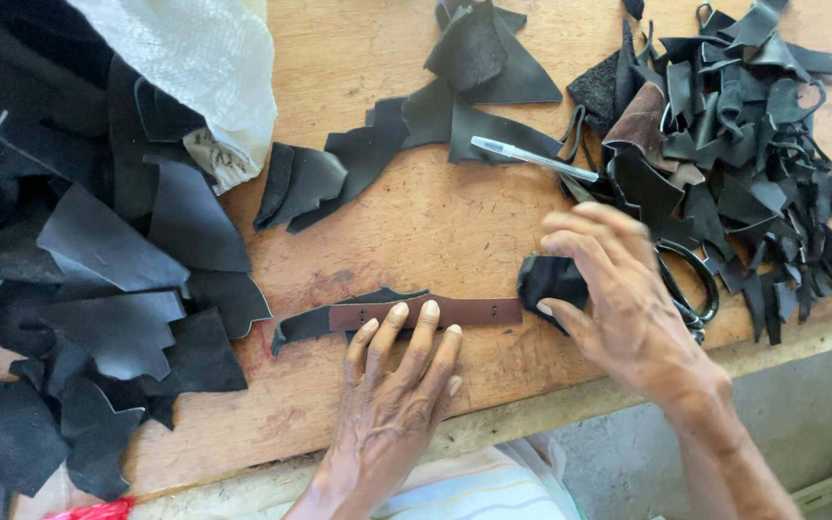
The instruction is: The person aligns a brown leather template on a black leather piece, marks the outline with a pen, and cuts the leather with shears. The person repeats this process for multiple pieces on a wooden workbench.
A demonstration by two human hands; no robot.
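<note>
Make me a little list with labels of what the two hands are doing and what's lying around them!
Left hand: fingertips pressing a brown strip laid over black leather
Right hand: on a small black leather piece
Scissors: partly hidden under the right hand
Pen: lying on scraps above
Left side: big black leather pile, white bag
Right side: scrap heap
Surface: wooden table

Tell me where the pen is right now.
In the head view the pen lies on the wooden table, upper right of centre, across black leather scraps, above the right hand.
</note>
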